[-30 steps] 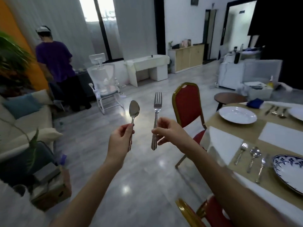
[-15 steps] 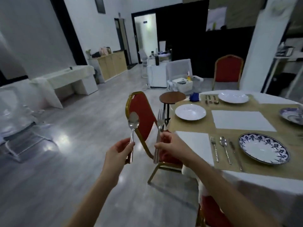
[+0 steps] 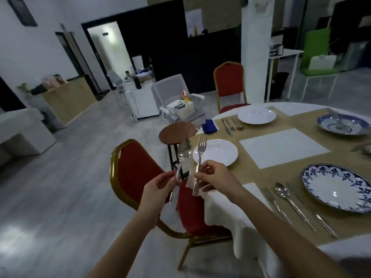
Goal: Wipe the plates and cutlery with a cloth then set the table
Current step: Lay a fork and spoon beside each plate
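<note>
My left hand (image 3: 158,187) pinches the handle of a steel spoon (image 3: 183,155), held upright with its bowl up. My right hand (image 3: 215,177) grips a steel fork (image 3: 199,157) by its handle, tines up. Both are held in the air above a red chair (image 3: 138,173), just left of a white plate (image 3: 215,152) at the table's near-left edge. A blue cloth (image 3: 209,125) lies on the table behind that plate. A blue-patterned plate (image 3: 337,187) sits nearer me with a fork, spoon and knife (image 3: 291,203) laid to its left.
The round table (image 3: 251,233) has a white cloth and tan mats. A further white plate (image 3: 257,115) with cutlery (image 3: 231,123) and a blue bowl (image 3: 343,124) stand at the back. A small round stool (image 3: 177,131) and a second red chair (image 3: 229,85) flank the table.
My view has swung right from the open room to the table. Both hands kept the spoon and fork upright and now hover next to the white plate.
</note>
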`<state>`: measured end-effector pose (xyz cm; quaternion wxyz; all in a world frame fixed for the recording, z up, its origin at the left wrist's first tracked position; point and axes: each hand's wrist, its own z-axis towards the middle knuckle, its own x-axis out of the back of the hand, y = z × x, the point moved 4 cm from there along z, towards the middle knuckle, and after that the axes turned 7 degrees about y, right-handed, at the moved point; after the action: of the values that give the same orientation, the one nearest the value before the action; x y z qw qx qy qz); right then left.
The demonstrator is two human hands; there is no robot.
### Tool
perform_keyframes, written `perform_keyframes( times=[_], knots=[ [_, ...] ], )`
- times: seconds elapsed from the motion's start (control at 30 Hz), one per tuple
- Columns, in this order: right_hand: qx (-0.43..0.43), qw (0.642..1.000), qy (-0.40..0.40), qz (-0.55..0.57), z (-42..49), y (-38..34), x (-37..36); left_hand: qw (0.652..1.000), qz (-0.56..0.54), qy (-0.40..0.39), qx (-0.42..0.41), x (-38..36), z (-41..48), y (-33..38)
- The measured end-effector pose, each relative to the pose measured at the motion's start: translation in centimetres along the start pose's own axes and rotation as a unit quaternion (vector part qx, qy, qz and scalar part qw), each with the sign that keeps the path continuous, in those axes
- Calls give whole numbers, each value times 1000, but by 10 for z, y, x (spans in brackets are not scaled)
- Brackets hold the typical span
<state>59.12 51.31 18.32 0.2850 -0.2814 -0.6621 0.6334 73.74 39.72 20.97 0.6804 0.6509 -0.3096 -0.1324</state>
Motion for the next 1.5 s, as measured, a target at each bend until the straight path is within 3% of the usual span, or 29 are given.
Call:
perform_keyframes(
  times=[0.2,0.53,0.77,0.93,1.23,1.5],
  knots=[
    [-14,999,44,22,62,-2,-16,998,-15,-63,6,5,91,3],
    [-35,980,192,27,143,8,-54,972,-32,-231,26,6,225,-14],
    [-63,951,303,27,178,19,-129,948,-7,-319,-13,66,317,-8],
    [-77,931,355,39,196,24,-158,939,32,-337,-52,78,384,3],
    [-58,838,542,33,274,60,-125,888,121,-431,-102,-12,495,-9],
    [-128,768,628,16,344,122,-121,808,204,-552,-39,-94,547,-62]
  ],
)
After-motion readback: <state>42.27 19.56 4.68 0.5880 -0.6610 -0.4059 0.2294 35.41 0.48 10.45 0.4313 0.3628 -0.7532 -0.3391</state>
